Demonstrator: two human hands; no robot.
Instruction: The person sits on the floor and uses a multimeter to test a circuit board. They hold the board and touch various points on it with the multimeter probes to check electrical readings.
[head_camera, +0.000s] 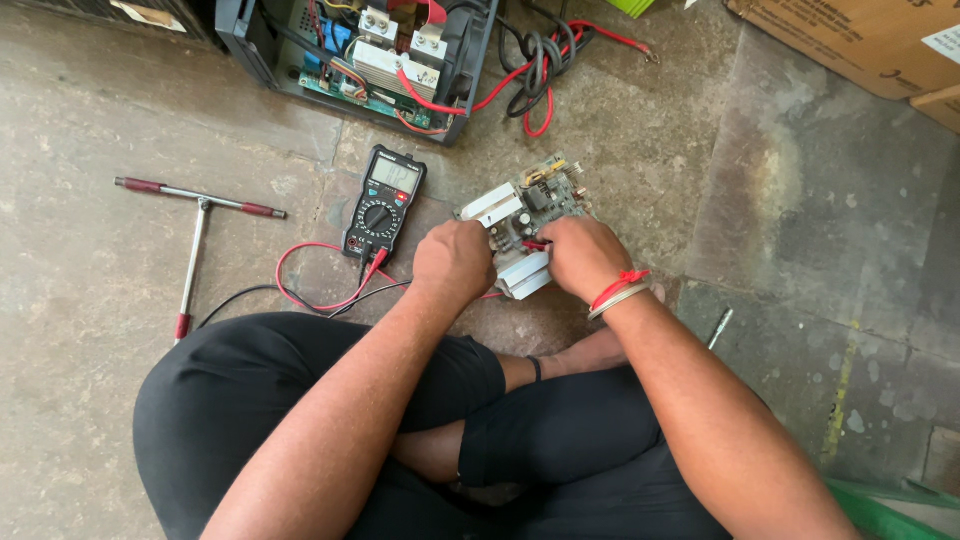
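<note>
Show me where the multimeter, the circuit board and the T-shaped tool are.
Multimeter (383, 203): head view, on its round dial.
Circuit board (535, 198): head view, on the component side above the hands.
T-shaped tool (195, 250): head view, on its metal shaft below the crossbar.

Repair workshop floor: multimeter (383, 204), opened unit (360, 60)

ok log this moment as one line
left hand: grips green circuit board | right hand: presses red probe on board | black multimeter: on stone floor
</note>
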